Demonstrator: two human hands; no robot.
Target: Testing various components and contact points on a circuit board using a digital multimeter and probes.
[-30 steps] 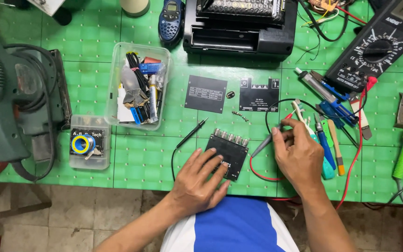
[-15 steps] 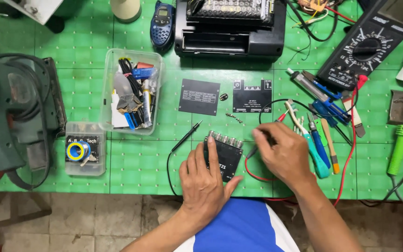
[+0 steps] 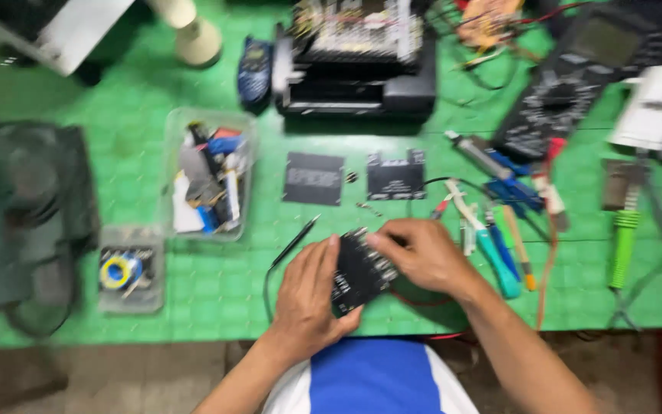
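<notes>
Circuit board (image 3: 360,272), black and finned along its top edge, sits between my two hands near the front edge of the green mat (image 3: 216,295), just ahead of my blue-and-white shirt. My left hand (image 3: 309,295) cups its left side, thumb curled under the lower corner, fingers half closed against the board's edge. My right hand (image 3: 421,253) comes over the top right corner, fingertips pinched down on the finned edge; the picture is blurred, so I cannot tell whether anything small sits in that pinch.

Room around me: to the left of my left hand a thin black probe (image 3: 294,244) lies slanted, close by, and beyond it open mat runs out to the clear plastic tub of parts (image 3: 210,176) and the small clear box with a solder reel (image 3: 125,270). Straight ahead, two flat black plates (image 3: 313,178) and (image 3: 396,178) lie side by side, apart from my fingers. Right of my wrist it gets crowded: a row of screwdrivers and pens (image 3: 500,245), red lead wire (image 3: 547,253) trailing toward the mat's edge, a green-handled tool (image 3: 624,245) farther out. A multimeter (image 3: 569,92) sits at the far right, a black printer-like unit (image 3: 358,65) at the back.
</notes>
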